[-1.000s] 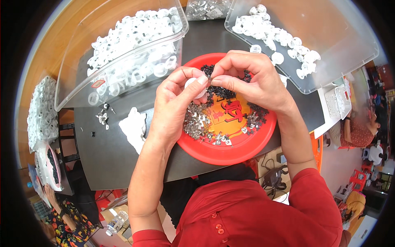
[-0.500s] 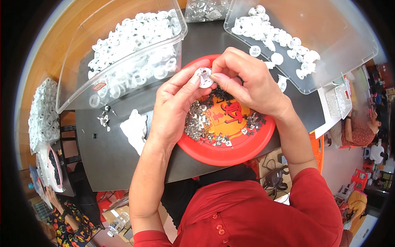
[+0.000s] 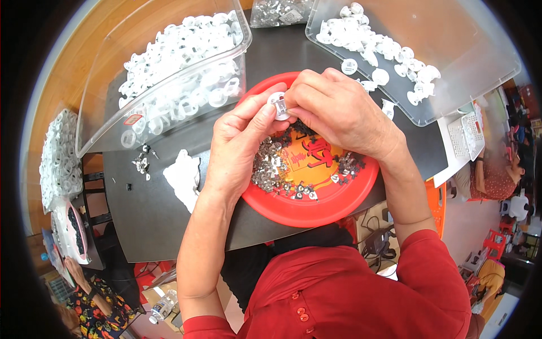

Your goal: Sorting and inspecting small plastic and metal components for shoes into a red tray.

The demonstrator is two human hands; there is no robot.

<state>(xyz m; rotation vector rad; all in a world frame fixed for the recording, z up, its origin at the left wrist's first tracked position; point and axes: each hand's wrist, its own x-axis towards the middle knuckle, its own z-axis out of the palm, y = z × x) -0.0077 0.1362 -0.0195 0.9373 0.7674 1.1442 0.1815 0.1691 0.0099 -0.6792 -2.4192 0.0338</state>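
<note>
Between thumb and fingers, my left hand [image 3: 238, 133] grips a small round white plastic part [image 3: 280, 107] with slots in its face, held above the red tray. My right hand [image 3: 344, 116] is closed in a pinch at the part's right edge; whatever its fingertips hold is hidden. Below both hands, the round red tray [image 3: 305, 219] has a yellow-orange printed base. Small metal pieces [image 3: 270, 169] are heaped on its left side, and small black pieces [image 3: 303, 129] lie at the back, partly covered by my hands. A mixed metal-and-black pile [image 3: 347, 168] sits at the tray's right.
A clear bin [image 3: 164, 85] full of white round parts stands back left, another clear bin [image 3: 463, 62] with fewer at back right. Loose white parts [image 3: 380, 76] lie beside it. A crumpled white cloth [image 3: 183, 178] and scattered small pieces [image 3: 144, 163] are on the dark table [image 3: 152, 226]. Other people sit nearby.
The white part has turned so its face is seen more edge-on. My right hand has rolled over, its fingers curled tighter against the part's right side. My left hand keeps its hold.
</note>
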